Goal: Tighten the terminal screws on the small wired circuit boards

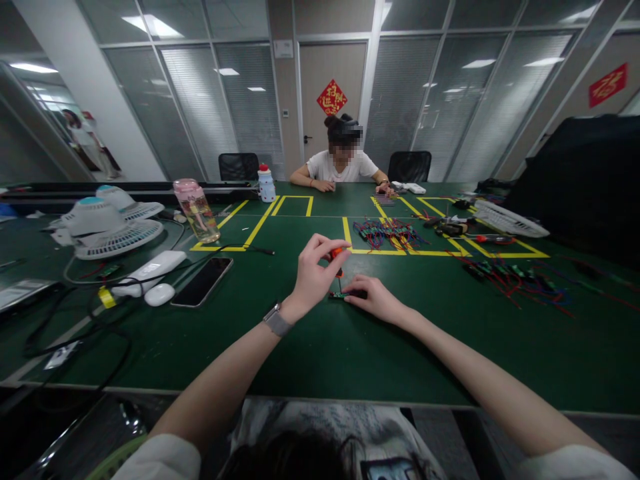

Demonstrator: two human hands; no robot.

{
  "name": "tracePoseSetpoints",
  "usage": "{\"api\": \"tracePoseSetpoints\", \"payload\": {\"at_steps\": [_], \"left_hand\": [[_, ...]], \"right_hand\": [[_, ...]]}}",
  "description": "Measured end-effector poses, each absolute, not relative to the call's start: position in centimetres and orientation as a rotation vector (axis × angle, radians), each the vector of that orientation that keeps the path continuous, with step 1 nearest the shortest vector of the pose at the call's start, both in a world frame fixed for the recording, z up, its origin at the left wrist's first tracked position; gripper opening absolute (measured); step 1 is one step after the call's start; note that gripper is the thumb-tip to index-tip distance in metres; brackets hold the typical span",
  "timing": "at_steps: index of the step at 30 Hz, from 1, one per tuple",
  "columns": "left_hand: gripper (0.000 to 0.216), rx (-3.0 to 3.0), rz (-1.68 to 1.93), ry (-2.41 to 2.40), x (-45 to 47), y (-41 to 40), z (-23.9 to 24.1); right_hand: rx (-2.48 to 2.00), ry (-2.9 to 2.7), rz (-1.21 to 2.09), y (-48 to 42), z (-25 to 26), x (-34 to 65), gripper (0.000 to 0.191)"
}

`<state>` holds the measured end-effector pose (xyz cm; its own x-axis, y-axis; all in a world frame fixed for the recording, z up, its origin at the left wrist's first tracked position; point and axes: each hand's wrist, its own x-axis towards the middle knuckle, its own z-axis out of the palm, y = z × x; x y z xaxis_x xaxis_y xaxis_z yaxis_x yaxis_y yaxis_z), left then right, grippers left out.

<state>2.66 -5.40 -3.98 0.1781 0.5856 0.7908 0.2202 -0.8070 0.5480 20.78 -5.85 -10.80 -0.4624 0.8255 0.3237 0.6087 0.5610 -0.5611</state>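
Note:
My left hand (314, 270) is closed around the orange handle of a small screwdriver (338, 261), held upright with its tip down on a small green circuit board (340, 295) on the green table (320, 353). My right hand (376, 300) presses on the board's right end with its fingers pinched together, holding it down. A watch sits on my left wrist.
A phone (203, 281), white cases and cables lie to the left, with two fans (107, 227) and a pink bottle (197, 210) behind. Piles of wired boards (387, 233) and red wires (515, 277) lie ahead and right. Another person (341, 167) sits opposite.

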Motion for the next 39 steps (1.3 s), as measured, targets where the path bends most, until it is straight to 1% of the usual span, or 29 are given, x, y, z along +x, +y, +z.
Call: {"api": "tracePoseSetpoints", "payload": {"at_steps": [4, 8, 10, 13, 15, 20, 23, 25, 29, 30, 33, 36, 39], "left_hand": [[0.029, 2.163, 1.627, 0.798, 2.52, -5.02, -4.17], [0.033, 2.146, 1.613, 0.705, 2.53, -4.89, -4.36], [0.030, 2.137, 1.622, 0.692, 2.61, -5.04, -4.36], [0.016, 2.160, 1.715, 0.758, 2.72, -5.35, -4.33], [0.013, 2.175, 1.758, 0.819, 2.74, -5.49, -4.34], [0.031, 2.199, 1.685, 0.801, 2.67, -5.44, -4.51], [0.035, 2.164, 1.647, 0.711, 2.70, -5.31, -4.56], [0.032, 2.150, 1.646, 0.692, 2.73, -5.28, -4.53], [0.017, 2.205, 1.716, 0.753, 2.68, -5.41, -4.35], [0.016, 2.218, 1.726, 0.782, 2.66, -5.46, -4.33], [0.025, 2.235, 1.700, 0.841, 2.64, -5.54, -4.40], [0.036, 2.213, 1.650, 0.791, 2.77, -5.38, -4.60], [0.037, 2.192, 1.601, 0.712, 2.90, -5.14, -4.67]], "right_hand": [[-1.139, -2.222, 0.508, -5.82, -10.84, 20.79, 0.014], [-1.140, -2.226, 0.512, -5.76, -10.91, 20.82, 0.015], [-1.141, -2.228, 0.508, -5.77, -10.88, 20.81, 0.014], [-1.148, -2.234, 0.503, -5.87, -10.75, 20.75, 0.014], [-1.156, -2.236, 0.503, -5.95, -10.64, 20.70, 0.014], [-1.163, -2.232, 0.503, -6.05, -10.49, 20.64, 0.014], [-1.155, -2.233, 0.501, -6.04, -10.50, 20.65, 0.014], [-1.156, -2.234, 0.497, -6.02, -10.52, 20.67, 0.014], [-1.159, -2.234, 0.491, -5.95, -10.60, 20.71, 0.013], [-1.161, -2.236, 0.493, -5.94, -10.62, 20.72, 0.013], [-1.162, -2.242, 0.498, -5.93, -10.65, 20.75, 0.015], [-1.160, -2.243, 0.492, -5.97, -10.62, 20.75, 0.015], [-1.154, -2.244, 0.489, -6.01, -10.56, 20.74, 0.014]]}}
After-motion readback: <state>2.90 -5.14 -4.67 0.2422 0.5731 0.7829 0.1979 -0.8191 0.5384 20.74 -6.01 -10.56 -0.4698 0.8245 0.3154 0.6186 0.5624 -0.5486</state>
